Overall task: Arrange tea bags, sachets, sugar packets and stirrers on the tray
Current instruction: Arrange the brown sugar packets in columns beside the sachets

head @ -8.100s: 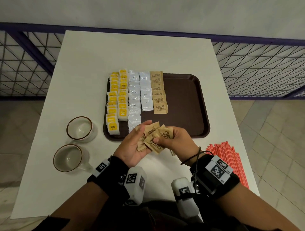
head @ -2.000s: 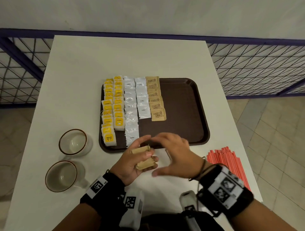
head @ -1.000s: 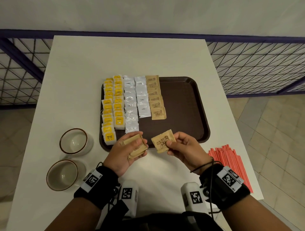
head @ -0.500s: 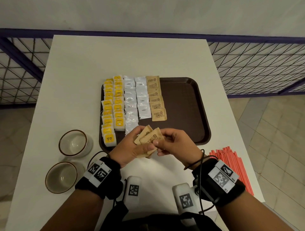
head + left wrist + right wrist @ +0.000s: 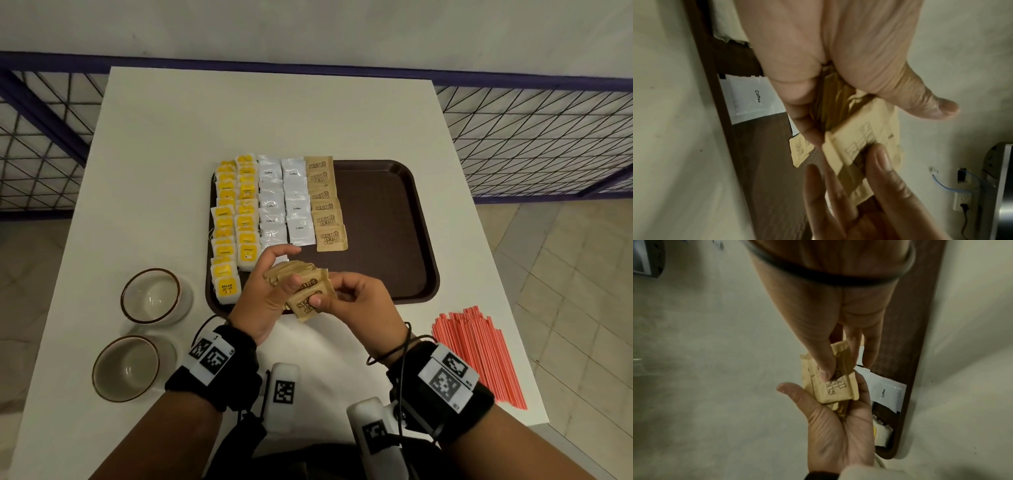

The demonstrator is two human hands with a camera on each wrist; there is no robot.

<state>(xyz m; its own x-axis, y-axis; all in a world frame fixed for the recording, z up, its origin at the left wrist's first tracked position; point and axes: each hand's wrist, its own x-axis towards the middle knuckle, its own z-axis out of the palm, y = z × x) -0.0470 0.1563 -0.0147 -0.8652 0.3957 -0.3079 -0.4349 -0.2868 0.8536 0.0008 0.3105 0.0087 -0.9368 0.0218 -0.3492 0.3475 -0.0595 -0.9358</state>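
The white table (image 5: 164,164) carries a brown tray (image 5: 383,219) whose left part is filled with rows of yellow tea bags (image 5: 236,219), white coffee sachets (image 5: 284,202) and one column of brown sugar packets (image 5: 325,202); red stirrers (image 5: 479,353) lie on the table to the right, off the tray.

Above the tray's near edge, the left hand (image 5: 263,294) cups a small stack of sugar packets (image 5: 291,270), fingers curled round it. The right hand (image 5: 359,301) pinches the top packet (image 5: 308,301) between thumb and fingertips.

These paper packets look light, thin and floppy, with loose grains inside, so a gentle pinch at one flat edge or corner probably suits best; squeezing the middle could crumple them, and the stack may fan or slip.
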